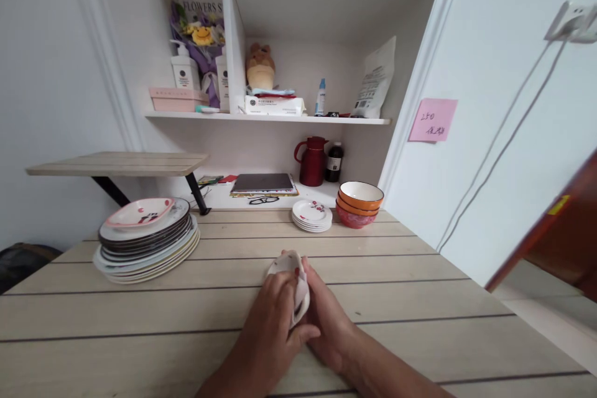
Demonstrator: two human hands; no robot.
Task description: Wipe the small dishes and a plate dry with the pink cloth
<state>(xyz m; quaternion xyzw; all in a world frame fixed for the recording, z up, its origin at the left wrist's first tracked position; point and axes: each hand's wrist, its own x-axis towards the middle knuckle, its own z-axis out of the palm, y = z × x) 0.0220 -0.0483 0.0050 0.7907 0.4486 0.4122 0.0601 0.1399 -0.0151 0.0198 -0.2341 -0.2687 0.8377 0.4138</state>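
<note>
"So, what's stacked already?"
"Large plates (152,242) leftward, small plates (311,214) and bowls (359,202) farther back on the worktop (140,323)."
"And unstacked?"
"One patterned dish (283,265), tilted near the middle; left grip (274,314) and right grip (332,326) both hold it."

Your dish (282,265) presents smooth, apparently glazed ceramic; your desk (420,348), matt wood-look planks; the stacked bowls (359,205) before you, glossy glaze; the note (433,120), matt paper.

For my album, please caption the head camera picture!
Left hand and right hand hold a patterned dish near stacked plates and bowls.
</note>
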